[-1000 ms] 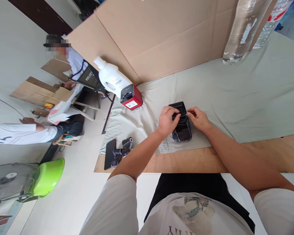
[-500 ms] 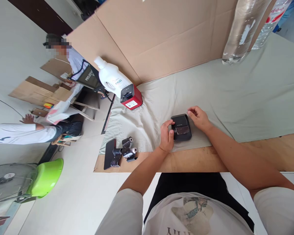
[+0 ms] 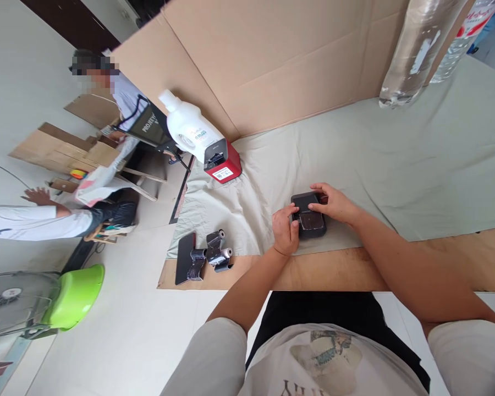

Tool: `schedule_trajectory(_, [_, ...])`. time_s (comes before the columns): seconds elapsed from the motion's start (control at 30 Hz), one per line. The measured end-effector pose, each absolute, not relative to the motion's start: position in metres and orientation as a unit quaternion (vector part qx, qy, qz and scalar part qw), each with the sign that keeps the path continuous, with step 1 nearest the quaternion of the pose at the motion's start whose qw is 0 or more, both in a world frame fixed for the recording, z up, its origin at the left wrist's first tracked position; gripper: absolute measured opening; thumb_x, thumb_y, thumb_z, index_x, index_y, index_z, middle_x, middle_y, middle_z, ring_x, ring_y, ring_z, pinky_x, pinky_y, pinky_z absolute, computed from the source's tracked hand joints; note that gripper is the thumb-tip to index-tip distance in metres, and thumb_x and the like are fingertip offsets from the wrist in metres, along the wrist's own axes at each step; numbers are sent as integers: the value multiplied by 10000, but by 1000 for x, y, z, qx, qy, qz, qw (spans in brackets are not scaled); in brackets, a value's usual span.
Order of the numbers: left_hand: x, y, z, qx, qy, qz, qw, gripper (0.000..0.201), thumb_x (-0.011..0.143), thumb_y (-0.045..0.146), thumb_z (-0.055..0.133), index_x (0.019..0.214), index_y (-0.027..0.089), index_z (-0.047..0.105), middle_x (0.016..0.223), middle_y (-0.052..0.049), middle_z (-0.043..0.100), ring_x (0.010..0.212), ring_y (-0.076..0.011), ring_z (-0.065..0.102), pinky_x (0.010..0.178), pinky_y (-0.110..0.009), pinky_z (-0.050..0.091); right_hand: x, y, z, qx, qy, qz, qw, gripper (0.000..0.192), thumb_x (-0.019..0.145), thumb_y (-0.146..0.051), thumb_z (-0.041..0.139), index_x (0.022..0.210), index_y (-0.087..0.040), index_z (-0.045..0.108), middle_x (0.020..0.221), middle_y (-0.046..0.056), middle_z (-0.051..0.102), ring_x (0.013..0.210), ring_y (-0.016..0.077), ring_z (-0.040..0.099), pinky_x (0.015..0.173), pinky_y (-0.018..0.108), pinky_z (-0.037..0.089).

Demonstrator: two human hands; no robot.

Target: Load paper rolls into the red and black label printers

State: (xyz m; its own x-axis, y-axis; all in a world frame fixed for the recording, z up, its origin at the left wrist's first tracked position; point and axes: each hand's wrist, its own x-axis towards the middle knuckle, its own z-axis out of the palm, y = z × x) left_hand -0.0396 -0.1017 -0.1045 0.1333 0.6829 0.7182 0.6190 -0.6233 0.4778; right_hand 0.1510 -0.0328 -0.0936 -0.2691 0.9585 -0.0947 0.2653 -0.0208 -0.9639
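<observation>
With the small black box (image 3: 308, 215) sitting on the cloth-covered tabletop (image 3: 416, 159) near its front edge, I'd keep the left hand (image 3: 286, 231) bracing its side, grip loosely curled, while the right hand (image 3: 334, 203) presses flat on the lid.

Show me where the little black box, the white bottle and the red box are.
black box (image 3: 309, 220), head view, on its shiny lid between the two hands
white bottle (image 3: 190, 129), head view, on the middle of its body
red box (image 3: 226, 166), head view, on its red side by the label
</observation>
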Motion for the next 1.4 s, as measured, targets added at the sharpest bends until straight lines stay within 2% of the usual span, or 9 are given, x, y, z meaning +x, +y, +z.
schedule_trajectory(0.2, [-38,-103,-108,739,433,514,51,345,1036,360,306,1197,189,559,1101,-117,688,1162,-232,626,976,-426,464,151,-36,-95,-490,-639,485,340,611,757,-336,747,1323,-241,538,1255,99,674,1038,224,674,987,454,535])
schedule_trajectory(0.33, [-39,-102,-110,718,429,537,108,374,1029,422,315,1191,188,558,1156,-132,641,1165,-232,594,957,-409,473,152,-37,-97,-500,-644,472,334,582,785,-353,719,1319,-215,534,1316,112,642,1131,239,649,1042,456,503])
schedule_trajectory(0.53, [-47,-84,-121,477,570,619,254,460,979,602,304,1054,207,528,1069,-97,588,956,-189,620,813,-343,480,133,-63,-75,-598,-645,368,302,576,915,-523,524,1369,-168,504,1379,179,581,1268,311,564,1074,492,453])
schedule_trajectory(0.6, [-50,-80,-124,430,570,632,302,445,972,600,314,1024,210,520,1032,-79,591,888,-166,626,794,-326,474,115,-83,-63,-622,-678,287,266,710,880,-596,550,1424,-148,465,1454,216,501,1322,380,498,1081,546,420])
schedule_trajectory(0.7, [-53,-78,-125,396,558,652,328,424,966,588,329,995,211,520,979,-61,597,840,-152,627,796,-322,471,87,-109,-53,-634,-728,196,171,949,744,-639,705,1514,-191,379,1633,218,215,1398,526,333,1031,629,409])
schedule_trajectory(0.8, [-56,-81,-125,378,551,660,344,413,961,591,352,980,215,523,954,-53,600,829,-155,633,799,-327,483,74,-119,-53,-633,-753,143,110,923,772,-546,717,1547,-222,334,1671,187,96,1409,560,271,983,619,435])
schedule_trajectory(0.9, [-58,-83,-125,405,546,646,347,408,948,596,407,978,213,546,960,-57,613,836,-160,632,810,-333,497,84,-111,-55,-607,-779,119,106,847,779,-437,694,1530,-224,366,1663,168,153,1379,516,324,961,585,457])
schedule_trajectory(1.07, [-57,-84,-123,444,558,614,338,411,912,610,497,958,208,573,963,-60,622,830,-165,627,812,-337,513,144,-48,-60,-600,-776,83,177,703,751,-392,639,1409,-185,507,1543,164,398,1262,414,434,966,540,465])
schedule_trajectory(1.4, [-57,-84,-120,501,597,529,336,278,861,496,585,916,224,599,881,-40,624,838,-184,606,809,-334,499,330,129,-71,-771,-611,38,178,726,764,-425,683,1412,-158,491,1545,184,363,1333,408,382,1059,532,387])
